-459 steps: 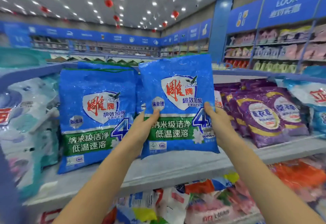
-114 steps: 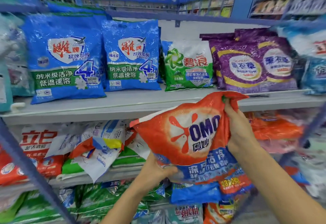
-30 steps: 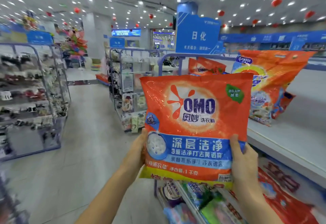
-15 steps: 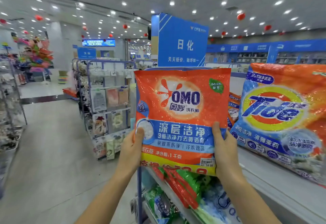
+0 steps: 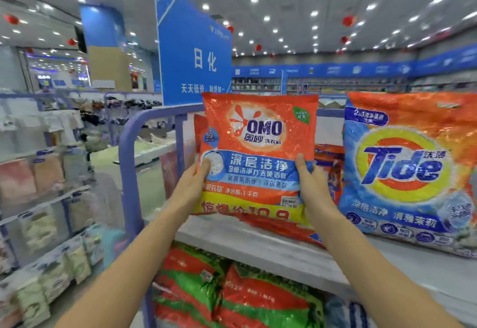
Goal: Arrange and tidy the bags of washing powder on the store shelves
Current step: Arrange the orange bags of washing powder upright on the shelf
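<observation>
I hold an orange OMO washing powder bag (image 5: 258,146) upright with both hands over the left end of the grey top shelf (image 5: 258,245). My left hand (image 5: 193,185) grips its lower left edge and my right hand (image 5: 312,185) grips its lower right edge. The bag's bottom edge sits at or just above the shelf surface. A large orange and blue Tide bag (image 5: 407,170) stands on the same shelf to the right. More orange bags (image 5: 327,170) show behind, between the two.
A purple metal frame (image 5: 129,172) ends the shelf unit at the left. Red and green bags (image 5: 232,299) fill the lower shelf. A blue hanging sign (image 5: 193,56) rises behind. An aisle and racks of small goods (image 5: 38,185) lie to the left.
The OMO bag has moved right and closer to the shelf, beside the Tide bag. My view has turned further toward the shelf end. Both hands keep their grip.
</observation>
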### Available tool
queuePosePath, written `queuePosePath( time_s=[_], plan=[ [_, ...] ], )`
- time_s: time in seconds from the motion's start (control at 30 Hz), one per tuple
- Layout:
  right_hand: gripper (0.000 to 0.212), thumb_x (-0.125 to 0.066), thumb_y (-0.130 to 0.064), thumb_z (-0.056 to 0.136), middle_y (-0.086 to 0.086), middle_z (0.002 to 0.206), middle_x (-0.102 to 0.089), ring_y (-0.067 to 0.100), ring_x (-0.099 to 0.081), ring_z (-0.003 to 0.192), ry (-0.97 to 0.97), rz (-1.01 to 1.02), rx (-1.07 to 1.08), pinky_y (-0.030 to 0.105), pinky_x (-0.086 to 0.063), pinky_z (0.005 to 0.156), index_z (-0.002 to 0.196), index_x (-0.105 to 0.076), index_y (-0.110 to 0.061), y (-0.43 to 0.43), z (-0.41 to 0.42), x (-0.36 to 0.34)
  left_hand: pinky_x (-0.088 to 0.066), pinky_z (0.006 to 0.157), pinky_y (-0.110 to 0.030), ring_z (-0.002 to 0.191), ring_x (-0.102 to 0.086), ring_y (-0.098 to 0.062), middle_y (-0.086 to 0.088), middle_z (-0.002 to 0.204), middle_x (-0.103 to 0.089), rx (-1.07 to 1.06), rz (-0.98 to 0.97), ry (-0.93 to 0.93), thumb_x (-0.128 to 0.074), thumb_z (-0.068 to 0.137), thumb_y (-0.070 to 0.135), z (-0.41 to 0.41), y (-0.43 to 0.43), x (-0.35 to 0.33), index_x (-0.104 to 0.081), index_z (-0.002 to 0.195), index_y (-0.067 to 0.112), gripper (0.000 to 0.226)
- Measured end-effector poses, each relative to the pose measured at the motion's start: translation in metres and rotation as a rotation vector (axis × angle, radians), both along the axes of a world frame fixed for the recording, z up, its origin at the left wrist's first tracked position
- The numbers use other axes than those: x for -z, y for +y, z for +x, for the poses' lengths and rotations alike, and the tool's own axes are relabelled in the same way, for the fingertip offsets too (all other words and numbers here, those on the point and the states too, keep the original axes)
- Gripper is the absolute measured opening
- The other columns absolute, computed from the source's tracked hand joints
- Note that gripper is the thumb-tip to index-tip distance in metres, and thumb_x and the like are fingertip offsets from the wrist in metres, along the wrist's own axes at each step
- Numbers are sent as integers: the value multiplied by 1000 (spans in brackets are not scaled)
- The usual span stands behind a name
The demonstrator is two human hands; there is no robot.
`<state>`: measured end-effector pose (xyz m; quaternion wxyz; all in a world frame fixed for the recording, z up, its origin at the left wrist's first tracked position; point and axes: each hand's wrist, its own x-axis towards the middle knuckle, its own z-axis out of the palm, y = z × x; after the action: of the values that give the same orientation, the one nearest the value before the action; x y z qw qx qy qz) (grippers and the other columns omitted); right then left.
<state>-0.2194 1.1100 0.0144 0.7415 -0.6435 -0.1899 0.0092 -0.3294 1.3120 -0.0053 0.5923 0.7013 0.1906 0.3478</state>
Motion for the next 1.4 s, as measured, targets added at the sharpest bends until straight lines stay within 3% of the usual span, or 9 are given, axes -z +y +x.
queuePosePath(
  time_s=[0.2, 0.47, 0.53, 0.6, 0.67, 0.9, 1.07, 1.27, 1.4],
  plan=[
    [38, -43, -43, 97, 6, 69, -38, 14, -34, 56, 10, -26, 136, 29, -29, 52, 74, -42, -13, 57, 14, -9, -53, 89, -48, 89, -67, -33, -20, 103, -69, 130, -130, 33, -48, 98, 33, 39, 60, -20, -64, 106, 10, 30],
    [35, -45, -40, 97, 1, 69, -47, 15, -43, 62, -39, -16, 205, 27, -34, 57, 71, -42, -17, 119, 24, -1, -56, 80, -44, 89, -68, -34, -16, 102, -71, 63, -246, -42, -49, 95, 30, 65, 110, -13, -67, 101, 13, 25],
    [23, -46, -40, 96, 8, 99, -58, 23, -56, 90, -27, -109, 150, 31, -46, 73, 97, -56, -19, 127, 23, 11, -53, 84, -42, 95, -65, -34, -18, 109, -67, -2, -211, 18, -51, 94, 24, 71, 117, -2, -65, 107, 5, 27],
    [53, -47, -42, 96, 9, 139, -46, 27, -45, 126, 22, -189, 139, 43, -41, 101, 139, -40, -12, 131, 24, 18, -50, 74, -33, 90, -60, -28, -18, 109, -64, -26, -170, 61, -49, 95, 21, 75, 119, 8, -62, 111, 0, 29],
    [63, -46, -42, 96, 6, 149, -35, 27, -37, 135, 55, -159, 157, 45, -34, 109, 147, -27, -11, 135, 26, 19, -42, 67, -28, 84, -55, -23, -21, 109, -62, -58, -135, 58, -46, 96, 19, 79, 119, 9, -60, 110, -1, 28],
    [48, -40, -44, 98, -3, 124, -54, 20, -54, 114, 33, -61, 150, 30, -43, 94, 137, -41, -18, 139, 32, 23, -41, 74, -31, 88, -55, -24, -16, 108, -63, -158, 12, 15, -38, 100, 21, 79, 115, 14, -59, 107, 5, 28],
    [34, -40, -39, 99, -3, 69, -52, 11, -49, 61, 67, -4, 312, 26, -38, 55, 72, -46, -19, 150, 26, 45, -40, 74, -32, 90, -57, -29, -20, 107, -63, -197, 60, 44, -39, 99, 19, 76, 117, 15, -60, 103, 1, 28],
    [33, -37, -36, 100, -10, 91, -55, 11, -50, 85, -76, -153, 344, 27, -38, 77, 116, -54, -12, 152, 24, 47, -38, 60, -27, 86, -61, -20, -7, 106, -61, -195, 168, 36, -49, 95, 32, 58, 117, 16, -49, 113, 12, 27],
    [27, -47, -35, 97, 0, 108, -63, 18, -62, 96, -25, -54, 287, 39, -52, 86, 115, -54, -17, 148, 31, 32, -46, 99, -46, 126, -48, -23, -4, 142, -41, 71, 297, 13, -81, 72, 36, 37, 112, 22, -18, 147, 25, 98]
  ],
)
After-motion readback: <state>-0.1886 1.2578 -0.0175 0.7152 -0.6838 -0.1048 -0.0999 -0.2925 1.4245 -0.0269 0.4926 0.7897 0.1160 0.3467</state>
